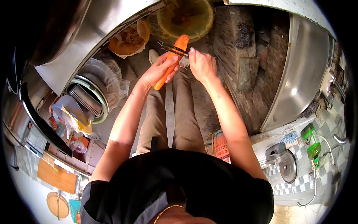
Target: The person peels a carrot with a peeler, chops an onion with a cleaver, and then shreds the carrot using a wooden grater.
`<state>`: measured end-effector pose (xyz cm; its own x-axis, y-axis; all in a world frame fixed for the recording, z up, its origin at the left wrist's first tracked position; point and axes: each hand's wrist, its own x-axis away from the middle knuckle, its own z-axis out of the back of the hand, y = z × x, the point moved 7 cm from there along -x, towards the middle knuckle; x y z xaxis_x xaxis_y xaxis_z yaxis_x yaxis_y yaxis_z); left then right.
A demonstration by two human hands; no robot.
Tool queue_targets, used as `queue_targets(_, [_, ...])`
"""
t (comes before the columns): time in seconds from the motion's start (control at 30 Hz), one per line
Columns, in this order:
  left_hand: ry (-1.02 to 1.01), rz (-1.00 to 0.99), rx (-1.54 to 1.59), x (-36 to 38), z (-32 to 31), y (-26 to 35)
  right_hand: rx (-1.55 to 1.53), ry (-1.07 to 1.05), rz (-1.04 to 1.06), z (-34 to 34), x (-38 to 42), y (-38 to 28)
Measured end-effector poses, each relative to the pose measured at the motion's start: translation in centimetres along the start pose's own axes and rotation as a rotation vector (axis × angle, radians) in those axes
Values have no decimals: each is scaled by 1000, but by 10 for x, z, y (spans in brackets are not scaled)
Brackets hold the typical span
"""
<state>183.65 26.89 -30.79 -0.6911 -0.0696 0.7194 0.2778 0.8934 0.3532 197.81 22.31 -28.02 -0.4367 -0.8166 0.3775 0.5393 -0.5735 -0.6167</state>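
An orange carrot is gripped in my left hand, fingers wrapped round its lower half and thumb along its side. It points up and away from me at a slant. My right hand is closed on a peeler, whose dark blade part lies across the upper carrot. Most of the peeler's handle is hidden by my fingers. Beyond the carrot's tip stands a round, yellowish tub with a little orange matter in it.
A bin with a plastic liner stands at the upper left. Stacked basins sit to my left. Wooden boards and a steel sink are at my right. A red-labelled container stands by my right leg.
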Motion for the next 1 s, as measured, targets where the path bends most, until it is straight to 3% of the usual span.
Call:
queue_targets(0.33, [54, 47, 130, -23, 10, 5, 91, 132, -8, -31, -39, 46])
queue_targets(0.4, [75, 42, 168, -30, 15, 3, 99, 76, -37, -40, -45, 52])
queue_targets(0.47, [92, 37, 203, -39, 20, 1, 58, 30, -225, -49, -52, 65])
queue_targets(0.5, [91, 35, 220, -43, 23, -1, 58, 29, -224, -56, -56, 72])
queue_targets(0.57, [90, 30, 240, -51, 27, -3, -214, -93, -324, -86, -63, 100])
queue_targets(0.7, [94, 33, 223, -55, 25, -4, -355, -127, -374, -86, -66, 97])
queue_targets(0.77, [104, 40, 220, -57, 21, 0, 92, 33, -251, -30, -59, 51])
queue_targets(1.0, [60, 38, 217, -53, 2, 4, 233, 166, -56, -26, -60, 52])
